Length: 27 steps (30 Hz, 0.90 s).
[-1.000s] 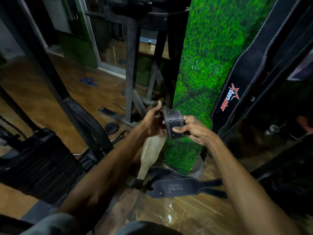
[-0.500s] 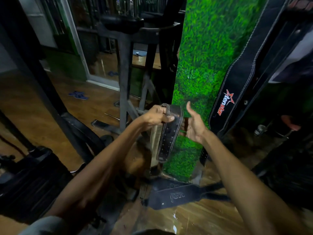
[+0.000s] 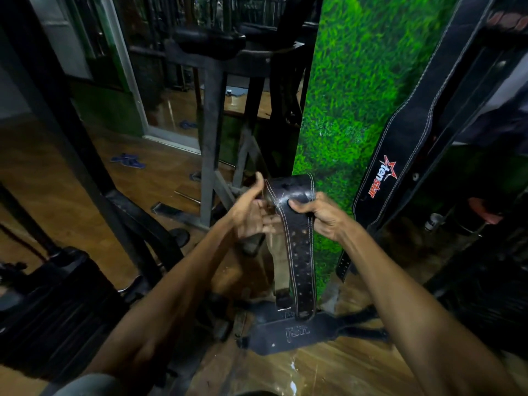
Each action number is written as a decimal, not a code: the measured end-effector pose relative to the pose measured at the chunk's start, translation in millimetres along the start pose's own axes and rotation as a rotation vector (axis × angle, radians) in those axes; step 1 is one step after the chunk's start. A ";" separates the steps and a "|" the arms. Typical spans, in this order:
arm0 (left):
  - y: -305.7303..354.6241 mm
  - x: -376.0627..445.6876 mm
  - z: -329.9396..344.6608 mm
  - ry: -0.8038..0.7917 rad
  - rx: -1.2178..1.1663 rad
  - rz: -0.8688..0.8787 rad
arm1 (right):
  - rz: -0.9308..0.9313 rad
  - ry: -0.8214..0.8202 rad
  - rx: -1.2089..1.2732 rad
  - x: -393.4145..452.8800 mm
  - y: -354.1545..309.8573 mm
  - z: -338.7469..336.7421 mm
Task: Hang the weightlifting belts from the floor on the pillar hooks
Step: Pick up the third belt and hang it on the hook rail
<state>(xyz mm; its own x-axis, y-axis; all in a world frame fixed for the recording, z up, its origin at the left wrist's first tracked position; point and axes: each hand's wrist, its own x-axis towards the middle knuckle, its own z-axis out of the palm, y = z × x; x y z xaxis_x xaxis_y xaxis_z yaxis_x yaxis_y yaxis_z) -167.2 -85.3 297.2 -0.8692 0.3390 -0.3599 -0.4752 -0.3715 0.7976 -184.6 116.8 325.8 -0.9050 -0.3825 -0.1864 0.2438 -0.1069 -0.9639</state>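
Note:
A black leather belt point(image 3: 301, 252) with punched holes and white stitching hangs folded in front of the green grass-patterned pillar point(image 3: 351, 95); its tan inner side shows on the left. My right hand point(image 3: 324, 217) grips the belt just below the fold. My left hand point(image 3: 251, 214) is beside the belt with thumb up and fingers spread, holding nothing. A second dark belt point(image 3: 291, 334) lies flat on the wooden floor at the pillar's foot. A black belt with a red star logo point(image 3: 400, 167) hangs along the pillar's right side. No hook is visible.
A grey steel rack frame point(image 3: 211, 144) stands just left of the pillar. A slanted black machine beam point(image 3: 85, 172) and a weight stack point(image 3: 57, 295) fill the left. Dark equipment crowds the right. Blue slippers point(image 3: 128, 161) lie on the floor behind.
The belt has passed from my left hand to my right. My right hand, open half a second ago, now grips it, and my left hand has let go and opened.

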 end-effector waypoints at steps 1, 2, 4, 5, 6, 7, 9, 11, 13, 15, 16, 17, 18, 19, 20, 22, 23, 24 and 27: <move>6.6 3.5 -0.2 0.052 -0.153 0.033 | -0.010 -0.014 -0.030 -3.1 -0.9 1.9; 13.1 5.7 2.6 0.100 -0.261 0.063 | -0.010 -0.054 -0.070 -6.5 0.1 2.4; 22.5 7.2 9.3 0.187 -0.280 0.093 | 0.040 -0.132 -0.168 -11.9 6.9 1.0; 24.8 6.5 12.4 0.213 -0.250 0.107 | 0.082 -0.126 -0.201 -12.8 11.4 -1.7; 25.4 4.9 15.0 0.214 -0.233 0.116 | 0.115 -0.114 -0.209 -15.8 15.9 -5.2; 25.3 4.7 14.6 0.195 -0.244 0.127 | 0.132 -0.105 -0.183 -17.9 20.7 -8.8; 24.0 2.3 15.3 0.122 -0.275 0.148 | 0.152 -0.078 -0.055 -21.9 27.4 -14.5; 20.6 1.1 16.1 0.065 -0.256 0.150 | 0.165 -0.053 0.010 -26.6 25.6 -16.1; 16.9 -0.2 19.0 0.007 -0.189 0.184 | 0.130 -0.035 0.031 -26.5 16.8 -14.4; 10.1 -0.4 20.9 -0.025 -0.078 0.243 | 0.092 0.009 0.101 -21.6 2.0 -13.0; 6.1 -1.6 21.6 -0.053 -0.020 0.271 | 0.078 0.024 0.126 -17.8 -6.6 -11.1; 2.4 -2.6 21.2 -0.081 0.034 0.283 | 0.059 0.008 0.138 -16.2 -16.1 -6.1; -2.7 -1.8 18.9 -0.103 0.082 0.280 | 0.051 -0.003 0.114 -12.8 -23.5 -1.7; -8.8 -0.8 15.0 -0.112 0.109 0.268 | 0.043 -0.007 0.087 -11.4 -31.5 3.9; -14.4 0.0 10.0 -0.119 0.126 0.258 | 0.039 0.027 0.042 -7.6 -34.7 6.2; -22.2 -1.3 0.8 -0.122 0.137 0.229 | 0.027 0.082 0.008 -4.5 -33.5 9.0; -22.5 -2.9 -2.2 -0.119 0.133 0.207 | 0.032 0.087 0.017 -2.9 -30.3 9.7; -21.1 -3.2 -4.1 -0.111 0.123 0.193 | 0.036 0.076 0.012 1.4 -22.3 7.4; -0.1 1.0 -2.8 -0.015 -0.078 0.147 | 0.028 0.002 -0.040 1.8 -0.6 7.3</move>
<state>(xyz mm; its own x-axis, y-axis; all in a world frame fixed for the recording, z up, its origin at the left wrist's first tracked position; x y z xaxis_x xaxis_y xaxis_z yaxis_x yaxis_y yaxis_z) -168.3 -87.3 295.4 -0.9282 0.2886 -0.2346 -0.3528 -0.4836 0.8010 -183.8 109.4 327.4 -0.8988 -0.3830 -0.2134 0.2546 -0.0596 -0.9652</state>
